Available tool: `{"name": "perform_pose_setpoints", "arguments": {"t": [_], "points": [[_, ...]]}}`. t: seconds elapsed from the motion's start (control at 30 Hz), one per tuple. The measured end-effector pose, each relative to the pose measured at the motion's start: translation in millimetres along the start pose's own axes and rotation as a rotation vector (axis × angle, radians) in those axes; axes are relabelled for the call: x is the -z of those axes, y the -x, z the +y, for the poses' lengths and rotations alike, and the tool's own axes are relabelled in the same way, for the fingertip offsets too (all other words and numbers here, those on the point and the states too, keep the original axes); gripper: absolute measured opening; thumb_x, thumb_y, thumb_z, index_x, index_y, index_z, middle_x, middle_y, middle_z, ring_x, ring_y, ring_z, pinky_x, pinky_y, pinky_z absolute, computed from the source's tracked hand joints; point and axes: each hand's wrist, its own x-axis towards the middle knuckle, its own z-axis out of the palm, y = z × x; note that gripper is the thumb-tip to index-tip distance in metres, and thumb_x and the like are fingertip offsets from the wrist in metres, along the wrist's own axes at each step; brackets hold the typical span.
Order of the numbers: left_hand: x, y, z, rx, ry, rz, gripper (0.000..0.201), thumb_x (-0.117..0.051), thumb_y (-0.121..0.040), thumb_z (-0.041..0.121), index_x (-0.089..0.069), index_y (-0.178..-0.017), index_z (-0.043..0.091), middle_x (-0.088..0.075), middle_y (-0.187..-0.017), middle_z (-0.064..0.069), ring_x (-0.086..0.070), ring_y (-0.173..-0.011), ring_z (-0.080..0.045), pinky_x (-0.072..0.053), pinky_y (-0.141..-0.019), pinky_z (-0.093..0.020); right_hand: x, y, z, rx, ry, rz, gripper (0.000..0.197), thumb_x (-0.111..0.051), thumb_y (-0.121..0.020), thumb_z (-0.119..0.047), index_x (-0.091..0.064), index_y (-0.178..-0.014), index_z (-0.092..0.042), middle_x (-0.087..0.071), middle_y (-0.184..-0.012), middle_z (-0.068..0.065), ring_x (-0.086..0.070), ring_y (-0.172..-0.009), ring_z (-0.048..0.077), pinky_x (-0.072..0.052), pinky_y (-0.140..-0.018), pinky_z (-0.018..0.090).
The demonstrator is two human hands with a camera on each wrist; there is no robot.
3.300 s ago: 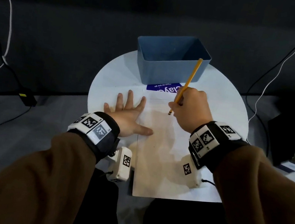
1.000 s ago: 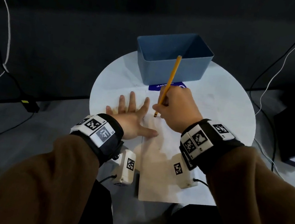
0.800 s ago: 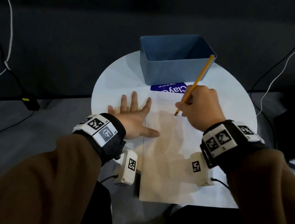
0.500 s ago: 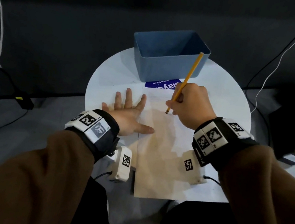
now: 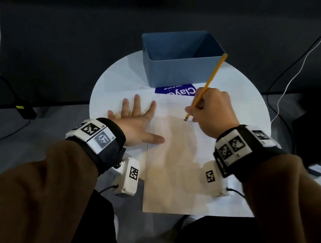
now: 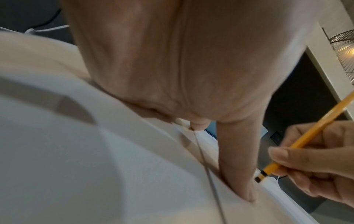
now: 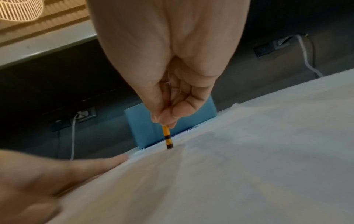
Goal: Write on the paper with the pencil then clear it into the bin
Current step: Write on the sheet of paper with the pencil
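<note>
Right hand (image 5: 213, 112) pinches slim yellow pencil (image 5: 208, 82) on flat paper (image 5: 181, 156); left hand (image 5: 136, 122) spread

The room around me is dim, yet the surface (image 5: 115, 84) under my fingers (image 5: 137, 104) glows bright from overhead, my arms casting soft warm shadows across it. Both wrist views are blurred up close and bend strongly at their edges.

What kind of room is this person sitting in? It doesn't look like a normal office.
Probably a recording studio or lab corner, not a home desk. A small round white table stands against a dark wall, cables trail across the floor, and the person's wrists wear bands with printed square markers.
</note>
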Motion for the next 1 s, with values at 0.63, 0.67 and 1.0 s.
{"name": "perform_pose_setpoints", "arguments": {"t": [0.63,0.67,1.0], "points": [[1,-1,0,0.008,-0.017,-0.017,0.108,-0.053,-0.083,0.076,0.026,-0.15,0.044,0.042,-0.155,-0.003,0.033,-0.145,-0.032,0.006,-0.116,-0.066,12,-2,20,-0.074,0.03,0.074,0.022,-0.075,-0.09,-0.025,-0.058,-0.078,-0.018,-0.069,-0.082,0.008,-0.065,-0.084,0.022,-0.052,-0.076,0.032],[1,-1,1,0.011,-0.021,-0.015,0.108,-0.053,-0.084,0.075,0.026,-0.151,0.043,0.042,-0.155,-0.004,0.032,-0.145,-0.032,0.006,-0.116,-0.066,9,-1,16,-0.052,0.007,0.067,0.022,-0.075,-0.09,-0.025,-0.059,-0.077,-0.017,-0.069,-0.078,0.006,-0.065,-0.083,0.021,-0.053,-0.076,0.032],[1,-1,1,0.019,-0.032,-0.015,0.108,-0.052,-0.083,0.077,0.026,-0.15,0.044,0.041,-0.156,-0.003,0.032,-0.146,-0.031,0.006,-0.116,-0.066,28,2,34,-0.112,0.058,0.061,0.022,-0.076,-0.091,-0.023,-0.059,-0.078,-0.014,-0.069,-0.08,0.008,-0.069,-0.072,0.02,-0.047,-0.063,0.022]]}}
